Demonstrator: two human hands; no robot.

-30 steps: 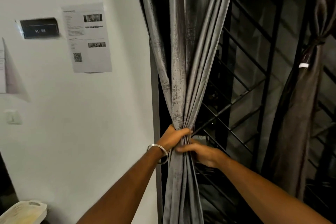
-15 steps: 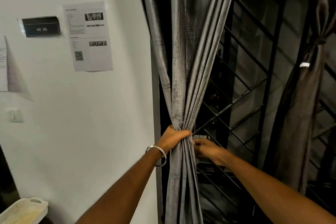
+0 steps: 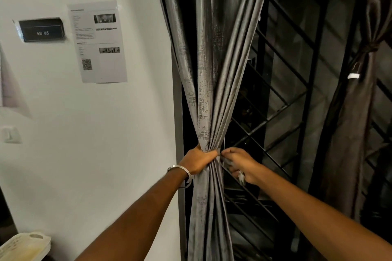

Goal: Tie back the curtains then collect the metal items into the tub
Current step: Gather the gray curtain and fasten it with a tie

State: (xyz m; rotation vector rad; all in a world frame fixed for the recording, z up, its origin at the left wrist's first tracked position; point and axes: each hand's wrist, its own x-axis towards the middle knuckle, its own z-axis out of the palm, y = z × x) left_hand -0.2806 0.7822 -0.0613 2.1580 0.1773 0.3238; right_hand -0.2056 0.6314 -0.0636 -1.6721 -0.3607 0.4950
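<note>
Our left hand [image 3: 197, 160] clamps the grey curtain [image 3: 212, 91] bunched at twelve o'clock; the right hand [image 3: 239, 164] pinches its tie (barely visible). If either grip loosens, the folds spill.

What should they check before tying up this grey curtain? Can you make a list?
1. Grey curtain gathered into one bunch: ok.
2. Left hand squeezing the bunch tight: ok.
3. Right hand holding a tie strip: cannot tell, only a pale scrap shows.
4. Tie looped around the bunch: not ok, none visible.
5. Brown curtain already tied: ok.
6. Tub nearby for later: ok, by the wall.
</note>
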